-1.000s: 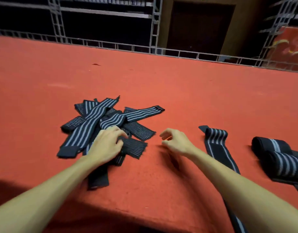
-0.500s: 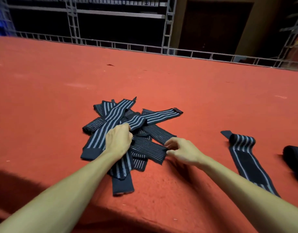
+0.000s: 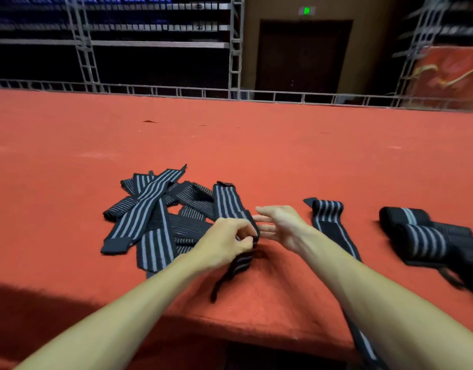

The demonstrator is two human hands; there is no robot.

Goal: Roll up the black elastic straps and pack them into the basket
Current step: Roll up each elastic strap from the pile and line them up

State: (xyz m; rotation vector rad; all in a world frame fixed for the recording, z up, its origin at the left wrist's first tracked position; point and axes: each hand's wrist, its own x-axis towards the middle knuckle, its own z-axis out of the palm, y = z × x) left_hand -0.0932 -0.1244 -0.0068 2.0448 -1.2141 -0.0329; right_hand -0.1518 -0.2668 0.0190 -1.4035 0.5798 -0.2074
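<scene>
A loose pile of black elastic straps with grey stripes [image 3: 155,220] lies on the red table [image 3: 283,156]. My left hand [image 3: 226,243] grips one strap [image 3: 228,202] at the pile's right edge, lifted off the table; its tail hangs down toward the front edge. My right hand [image 3: 279,222] hovers just right of it, fingers spread and holding nothing. Another strap [image 3: 328,222] lies stretched out to the right, partly under my right forearm. Two rolled straps [image 3: 417,233] sit at the far right. No basket is in view.
The table's front edge runs just below my forearms. A metal railing [image 3: 230,94] and truss frames stand behind the table's far edge, with a dark door [image 3: 302,57] beyond.
My left hand has pulled one strap out of the pile to the right and lifted it. My right hand let go of the pile's edge and opened beside it.
</scene>
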